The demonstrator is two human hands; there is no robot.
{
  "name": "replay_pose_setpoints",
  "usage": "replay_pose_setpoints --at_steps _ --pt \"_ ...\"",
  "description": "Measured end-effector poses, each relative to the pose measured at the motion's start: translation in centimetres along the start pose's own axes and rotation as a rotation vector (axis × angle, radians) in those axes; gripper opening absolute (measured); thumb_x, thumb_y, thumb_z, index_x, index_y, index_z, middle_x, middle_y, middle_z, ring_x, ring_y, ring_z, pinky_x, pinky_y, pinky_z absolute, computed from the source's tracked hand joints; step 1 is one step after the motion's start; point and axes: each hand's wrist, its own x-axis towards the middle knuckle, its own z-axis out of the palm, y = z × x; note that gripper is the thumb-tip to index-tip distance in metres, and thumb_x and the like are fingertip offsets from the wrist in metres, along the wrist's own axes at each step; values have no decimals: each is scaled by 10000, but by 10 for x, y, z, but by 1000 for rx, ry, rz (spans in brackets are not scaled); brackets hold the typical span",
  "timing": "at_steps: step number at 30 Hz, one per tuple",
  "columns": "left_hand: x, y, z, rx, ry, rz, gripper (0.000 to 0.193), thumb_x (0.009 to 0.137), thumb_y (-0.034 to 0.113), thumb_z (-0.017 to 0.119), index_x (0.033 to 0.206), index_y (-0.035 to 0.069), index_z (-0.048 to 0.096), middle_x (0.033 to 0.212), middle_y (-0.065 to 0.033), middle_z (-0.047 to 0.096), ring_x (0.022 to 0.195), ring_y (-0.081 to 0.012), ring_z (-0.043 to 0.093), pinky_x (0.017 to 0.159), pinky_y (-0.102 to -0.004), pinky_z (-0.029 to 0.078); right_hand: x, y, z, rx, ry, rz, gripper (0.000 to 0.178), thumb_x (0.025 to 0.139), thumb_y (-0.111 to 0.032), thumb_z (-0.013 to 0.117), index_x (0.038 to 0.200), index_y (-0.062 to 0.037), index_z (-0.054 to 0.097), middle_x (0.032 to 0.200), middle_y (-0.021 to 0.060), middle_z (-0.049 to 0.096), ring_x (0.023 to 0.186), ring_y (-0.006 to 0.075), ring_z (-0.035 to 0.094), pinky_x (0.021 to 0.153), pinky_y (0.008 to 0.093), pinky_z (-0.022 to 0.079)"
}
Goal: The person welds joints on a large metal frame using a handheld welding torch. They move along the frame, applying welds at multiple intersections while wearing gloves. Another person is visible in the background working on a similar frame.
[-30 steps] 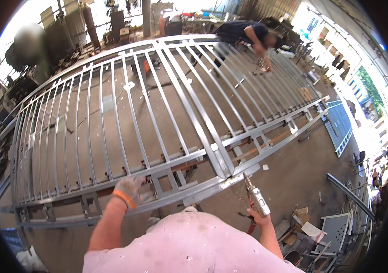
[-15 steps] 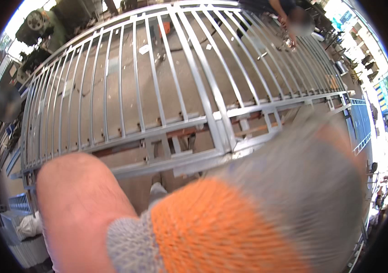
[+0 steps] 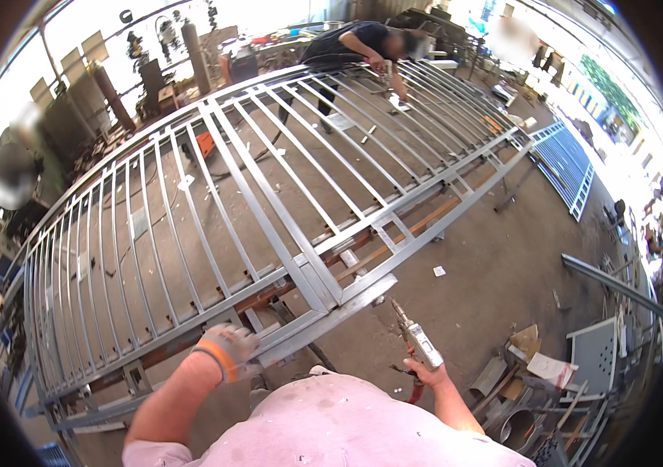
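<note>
A large silver metal railing panel (image 3: 257, 175) with many parallel bars spans the view before me. My left hand (image 3: 229, 350), in a grey glove with an orange band, is at the panel's near edge. Its fingers look loosely apart, a little blurred, with nothing visible in them; whether they touch the rail (image 3: 285, 331) I cannot tell. My bare right hand (image 3: 431, 375) is shut round a silver hand-held welding gun (image 3: 422, 344), with something red below the grip. The gun's narrow nozzle points up and left, toward the panel's near corner, apart from it.
A co-worker (image 3: 351, 47) in dark clothes bends over the panel's far side, hands at the bars. A blue railing panel (image 3: 565, 167) lies at the right. Cardboard scraps (image 3: 526, 342), a grey perforated sheet (image 3: 592, 350) and a metal pipe (image 3: 518, 424) crowd the lower right.
My gloved left hand, large and blurred close before the camera earlier, has dropped to the panel's near edge. The view has turned; my right hand and the welding gun now show.
</note>
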Motion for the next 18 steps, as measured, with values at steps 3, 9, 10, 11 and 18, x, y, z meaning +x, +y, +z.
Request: replay_pose_setpoints --at_steps 3,9,10,11,18 --pt "-5 -46 160 -6 -182 -247 633 945 641 753 1315 127 754 1290 -162 799 1212 -355 767 1045 -478 599 -2 14 0 19 -1 26 336 897 -123 928 1171 -42 752 1053 7 743 933 119 674 851 339 585" --pt "-57 -33 268 -475 -318 -532 695 910 708 755 1246 104 823 1327 -173 806 1275 -362 743 1096 -455 576 -21 -3 -4 58 31 128 350 896 -145 932 1179 -35 759 1081 14 753 959 130 699 880 353 600" --pt "-65 -31 279 -519 -323 -544 691 908 709 756 1252 113 823 1321 -168 808 1270 -359 745 1095 -451 576 -20 0 -4 41 28 113 352 897 -147 932 1183 -36 759 1090 15 758 973 133 701 893 353 599" --pt "-72 -29 291 -562 -329 -556 687 906 709 758 1257 123 824 1316 -162 810 1264 -356 747 1094 -448 576 -17 7 -2 23 24 98 354 898 -148 931 1187 -37 760 1099 16 763 988 137 704 906 354 598" --pt "-107 -21 321 -742 -279 -637 667 900 700 770 1240 130 831 1295 -141 818 1237 -344 755 1093 -437 575 3 3 28 -64 -67 49 368 897 -158 935 1203 -38 770 1127 37 791 1024 144 713 940 350 596"
